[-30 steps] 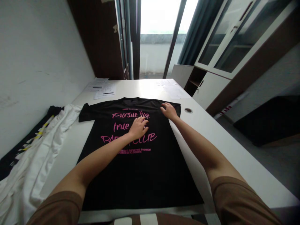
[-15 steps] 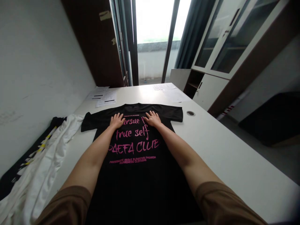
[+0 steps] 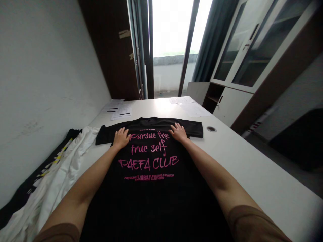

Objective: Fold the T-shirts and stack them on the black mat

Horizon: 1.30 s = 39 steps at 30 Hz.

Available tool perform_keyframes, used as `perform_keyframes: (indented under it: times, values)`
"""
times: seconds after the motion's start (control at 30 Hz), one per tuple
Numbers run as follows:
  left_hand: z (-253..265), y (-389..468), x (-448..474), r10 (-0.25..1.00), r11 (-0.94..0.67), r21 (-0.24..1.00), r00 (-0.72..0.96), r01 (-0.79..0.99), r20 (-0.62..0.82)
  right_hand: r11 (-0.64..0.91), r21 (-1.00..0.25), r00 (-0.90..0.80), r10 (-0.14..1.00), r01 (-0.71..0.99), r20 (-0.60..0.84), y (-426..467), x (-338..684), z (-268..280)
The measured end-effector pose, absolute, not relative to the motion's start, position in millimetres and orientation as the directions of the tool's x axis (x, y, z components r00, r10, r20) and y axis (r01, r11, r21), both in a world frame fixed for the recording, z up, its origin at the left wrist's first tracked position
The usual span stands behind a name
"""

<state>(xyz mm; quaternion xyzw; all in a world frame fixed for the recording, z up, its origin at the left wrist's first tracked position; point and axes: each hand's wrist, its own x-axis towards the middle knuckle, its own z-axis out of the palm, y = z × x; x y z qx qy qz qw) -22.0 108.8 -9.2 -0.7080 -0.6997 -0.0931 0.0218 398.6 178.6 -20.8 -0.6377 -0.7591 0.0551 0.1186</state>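
A black T-shirt [image 3: 151,195] with pink lettering lies spread on the white table, its collar at the far end and a sleeve out to each side. My left hand [image 3: 122,137] rests flat on its upper left part, beside the first printed line. On the upper right part, at the end of that same line, lies my right hand [image 3: 178,131], palm down. Both hands have their fingers stretched out and hold nothing. The shirt's lower hem is out of view.
White and black garments [image 3: 60,171] are heaped along the table's left side, by the wall. Paper sheets [image 3: 121,111] lie at the far left corner, more papers [image 3: 191,108] at the far right. A round cable hole [image 3: 211,129] is right of the shirt. Cabinets [image 3: 242,47] stand beyond.
My hands have slid apart over the shirt, the left one to the left and the right one to the right, uncovering the whole first line of lettering. The view has tilted slightly.
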Motion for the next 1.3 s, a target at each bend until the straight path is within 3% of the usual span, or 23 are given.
perform_keyframes:
  times: [0.1,0.27,0.4,0.57,0.67,0.77,0.93,1.03,1.17,1.3]
  values:
    - [-22.6,85.2,25.7,0.951,-0.275,0.066,0.262,0.959,0.165,0.336,-0.214,-0.314,0.941,0.917,0.128,149.9,362.3,-17.8]
    - [-39.1,46.5,61.6,0.938,-0.338,0.098,0.327,0.936,0.114,0.514,-0.220,-0.509,0.857,0.830,0.081,90.4,329.3,-24.6]
    - [-41.0,23.3,25.9,0.944,-0.320,0.075,0.312,0.944,0.105,0.419,-0.184,-0.413,0.908,0.889,0.069,71.8,366.5,-32.8]
    - [-41.3,0.6,-47.3,0.998,0.004,-0.016,-0.003,1.000,0.062,0.188,-0.141,-0.188,0.982,0.972,0.010,60.0,436.4,-36.2]
    - [-38.1,-11.0,-62.8,0.995,0.093,-0.056,-0.090,0.994,0.050,0.130,-0.133,-0.132,0.991,0.982,-0.003,40.9,452.0,-33.5]
    - [-30.6,-21.0,-38.9,0.997,0.026,-0.062,-0.021,0.998,0.077,0.173,-0.138,-0.173,0.985,0.975,0.011,18.7,435.1,-25.9]
    - [-20.7,-26.7,53.1,0.946,-0.312,0.033,0.307,0.950,0.103,0.506,-0.191,-0.501,0.862,0.841,0.073,-16.0,368.0,-18.7]
    - [-24.2,-24.8,94.2,0.908,-0.416,0.084,0.409,0.905,0.089,0.594,-0.181,-0.591,0.803,0.784,0.073,-28.9,350.6,-22.3]
    - [-31.7,-23.3,100.8,0.905,-0.425,0.125,0.417,0.896,0.085,0.573,-0.159,-0.571,0.819,0.804,0.063,-31.9,371.1,-25.5]
    - [-33.4,-26.9,61.6,0.955,-0.294,0.105,0.288,0.950,0.071,0.479,-0.147,-0.479,0.877,0.865,0.037,-31.3,408.2,-27.3]
